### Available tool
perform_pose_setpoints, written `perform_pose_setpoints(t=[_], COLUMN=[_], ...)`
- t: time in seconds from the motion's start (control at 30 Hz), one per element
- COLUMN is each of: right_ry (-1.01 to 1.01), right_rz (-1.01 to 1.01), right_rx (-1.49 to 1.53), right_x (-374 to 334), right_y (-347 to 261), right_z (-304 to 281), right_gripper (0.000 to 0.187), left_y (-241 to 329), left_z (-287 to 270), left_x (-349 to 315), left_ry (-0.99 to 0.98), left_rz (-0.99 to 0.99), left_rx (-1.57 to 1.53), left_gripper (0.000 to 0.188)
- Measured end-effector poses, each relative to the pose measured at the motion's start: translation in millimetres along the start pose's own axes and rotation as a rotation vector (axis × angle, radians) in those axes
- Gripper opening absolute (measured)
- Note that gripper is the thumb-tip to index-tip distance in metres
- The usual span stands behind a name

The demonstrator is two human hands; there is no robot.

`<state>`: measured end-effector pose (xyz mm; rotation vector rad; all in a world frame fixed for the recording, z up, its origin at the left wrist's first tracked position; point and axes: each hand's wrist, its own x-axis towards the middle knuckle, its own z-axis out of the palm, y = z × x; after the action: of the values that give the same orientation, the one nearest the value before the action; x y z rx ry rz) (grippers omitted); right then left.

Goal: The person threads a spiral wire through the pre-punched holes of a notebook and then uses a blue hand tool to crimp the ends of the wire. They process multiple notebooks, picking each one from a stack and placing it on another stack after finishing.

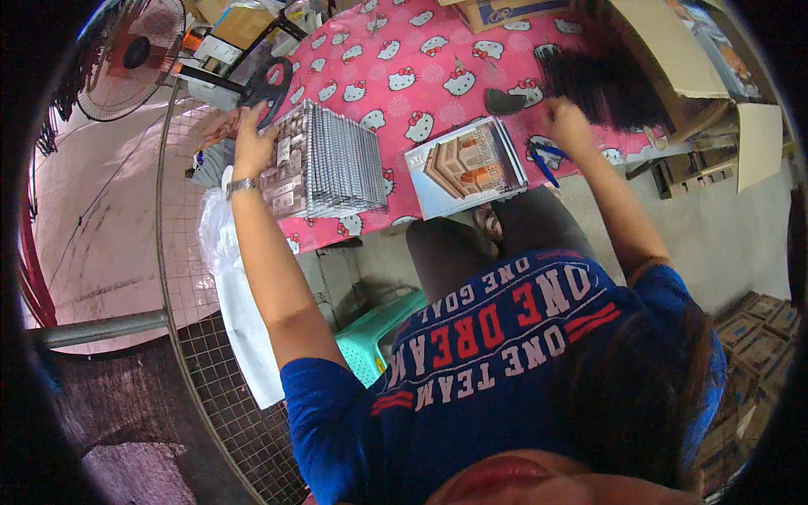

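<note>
My left hand [252, 145], wearing a wristwatch, is at the far left edge of a stack of spiral-bound notebooks [337, 164]. Its fingers are apart, close beside a black looped handle [274, 84]; contact is unclear. A smaller pile of notebooks [471, 168], with a building on the top cover, lies in front of me. To its right, my right hand [570, 128] is curled over the table; anything inside it is hidden. Just below that hand lies a blue-handled tool [547, 160]. A heap of thin black strands [593, 88] spreads beyond it.
A pink patterned cloth [404, 105] covers the table. A dark rounded piece [505, 102] lies behind the small pile. An open cardboard box [673, 50] stands at right, a fan [130, 55] at far left. A green stool [379, 332] and wire mesh [227, 404] are below left.
</note>
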<state>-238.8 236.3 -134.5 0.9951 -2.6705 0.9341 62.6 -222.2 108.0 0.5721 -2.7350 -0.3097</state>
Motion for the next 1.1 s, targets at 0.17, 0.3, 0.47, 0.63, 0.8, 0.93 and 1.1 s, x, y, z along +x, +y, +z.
perform_pose_setpoints(t=[0.17, 0.3, 0.47, 0.63, 0.8, 0.93, 1.1], right_ry=[0.018, -0.109, -0.030, 0.031, -0.187, -0.083, 0.006], right_rz=[0.261, 0.371, 0.387, 0.418, 0.464, 0.471, 0.404], right_rx=[-0.364, -0.465, -0.454, -0.389, -0.260, -0.369, -0.196], right_x=[54, 51, 64, 58, 84, 74, 81], right_y=[49, 63, 89, 75, 94, 109, 82], right_z=[-22, 0, 22, 17, 10, 6, 13], right_gripper=[0.032, 0.035, 0.037, 0.032, 0.029, 0.029, 0.030], left_y=[-44, -46, -52, -59, -27, 128, 234], left_z=[9, 28, 34, 30, 14, 52, 181], left_x=[-46, -53, -44, -52, -52, -32, -109], left_ry=[-0.259, -0.087, -0.056, -0.066, 0.007, 0.366, -0.164], left_rz=[-0.335, -0.368, -0.342, -0.356, -0.274, 0.237, 0.517], left_rx=[-0.100, -0.114, -0.104, -0.194, 0.156, 0.069, -0.033], left_gripper=[0.058, 0.062, 0.060, 0.058, 0.057, 0.044, 0.035])
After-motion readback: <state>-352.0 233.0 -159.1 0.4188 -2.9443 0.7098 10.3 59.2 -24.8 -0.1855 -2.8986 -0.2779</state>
